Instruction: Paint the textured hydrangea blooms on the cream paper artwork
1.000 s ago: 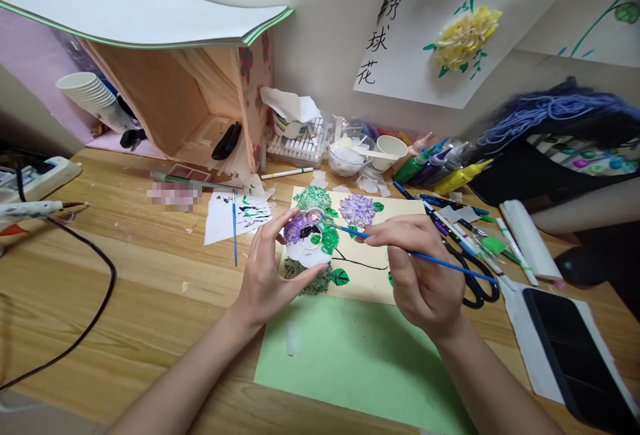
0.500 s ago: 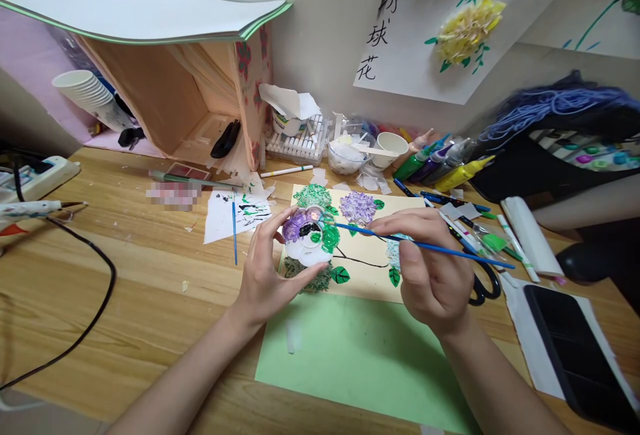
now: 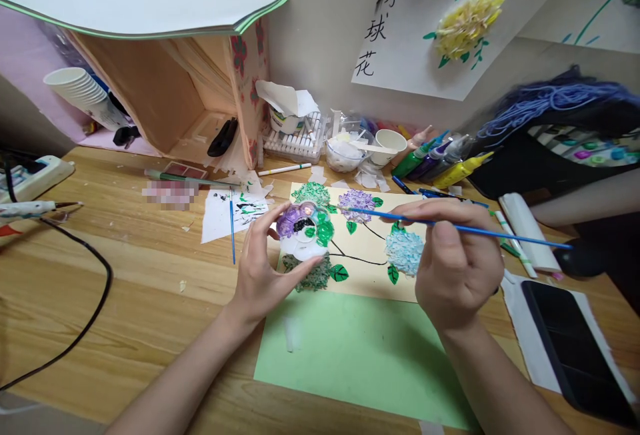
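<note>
My left hand [image 3: 267, 262] grips a small flower-shaped paint palette [image 3: 295, 248] by its edges, tilted above the artwork. Purple, black and green paint sit in its wells. Between the fingers of my right hand [image 3: 457, 262] is a thin blue paintbrush [image 3: 480, 229], its tip apart from the palette and over the purple flower. Beneath both lies a cream sheet [image 3: 365, 282] bearing textured flowers: a purple one [image 3: 356, 206], a light blue one [image 3: 403, 252] and green ones, with painted leaves and black stems. My right hand partly covers the sheet's right side.
Green paper [image 3: 360, 355] lies in front of the cream sheet. A second blue brush [image 3: 233, 228] rests on paint-stained paper at left. Behind stand a bowl of white scraps [image 3: 345, 152], a paper cup [image 3: 390, 145] and paint bottles [image 3: 460, 168]. A phone [image 3: 575, 348] lies at right.
My right hand has drawn the brush rightward, off the palette, uncovering the light blue flower. My left hand still holds the palette in nearly the same spot.
</note>
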`<state>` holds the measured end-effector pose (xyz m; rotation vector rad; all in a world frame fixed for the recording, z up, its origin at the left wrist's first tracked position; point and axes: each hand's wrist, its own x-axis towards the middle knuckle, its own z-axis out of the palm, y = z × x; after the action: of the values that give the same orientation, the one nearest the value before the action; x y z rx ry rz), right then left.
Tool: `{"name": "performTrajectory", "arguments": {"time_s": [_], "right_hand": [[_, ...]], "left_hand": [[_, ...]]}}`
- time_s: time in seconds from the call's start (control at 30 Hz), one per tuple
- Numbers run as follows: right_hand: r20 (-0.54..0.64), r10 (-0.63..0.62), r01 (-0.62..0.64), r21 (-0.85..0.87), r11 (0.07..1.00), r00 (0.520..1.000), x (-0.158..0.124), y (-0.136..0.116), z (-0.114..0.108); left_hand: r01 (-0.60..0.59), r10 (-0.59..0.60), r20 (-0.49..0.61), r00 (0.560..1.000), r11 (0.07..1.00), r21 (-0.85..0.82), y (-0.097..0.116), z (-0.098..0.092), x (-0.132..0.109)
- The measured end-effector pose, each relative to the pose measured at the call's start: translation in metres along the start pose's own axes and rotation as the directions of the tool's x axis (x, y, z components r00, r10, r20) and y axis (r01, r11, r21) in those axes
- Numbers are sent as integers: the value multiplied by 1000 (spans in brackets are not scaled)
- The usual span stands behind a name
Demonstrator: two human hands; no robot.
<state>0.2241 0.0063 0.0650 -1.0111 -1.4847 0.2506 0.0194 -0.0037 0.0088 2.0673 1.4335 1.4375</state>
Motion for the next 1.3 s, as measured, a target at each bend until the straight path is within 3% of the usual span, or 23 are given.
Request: {"name": "performTrajectory", "arguments": {"time_s": [0.07, 0.2, 0.3, 0.43, 0.87, 1.3], "right_hand": [[-27, 78, -79, -45, 996, 997, 3, 5, -1], [150, 174, -145, -184, 972, 973, 6, 23, -1], [280, 171, -99, -256, 962, 945, 3, 35, 4], [360, 107, -5, -275, 962, 927, -2, 42, 13], [420, 162, -25, -314, 949, 893, -9, 50, 19], [411, 162, -26, -317, 948, 897, -9, 50, 18]], "left_hand": [[64, -64, -55, 996, 998, 7, -5, 0, 2], [194, -197, -134, 971, 980, -34, -16, -1, 8], [226, -232, -152, 961, 973, -50, -20, -1, 10], [220, -227, -149, 963, 974, -59, -20, -1, 10], [212, -218, -148, 965, 976, -56, -20, -1, 11], [218, -222, -133, 966, 975, -44, -19, -2, 11]]}}
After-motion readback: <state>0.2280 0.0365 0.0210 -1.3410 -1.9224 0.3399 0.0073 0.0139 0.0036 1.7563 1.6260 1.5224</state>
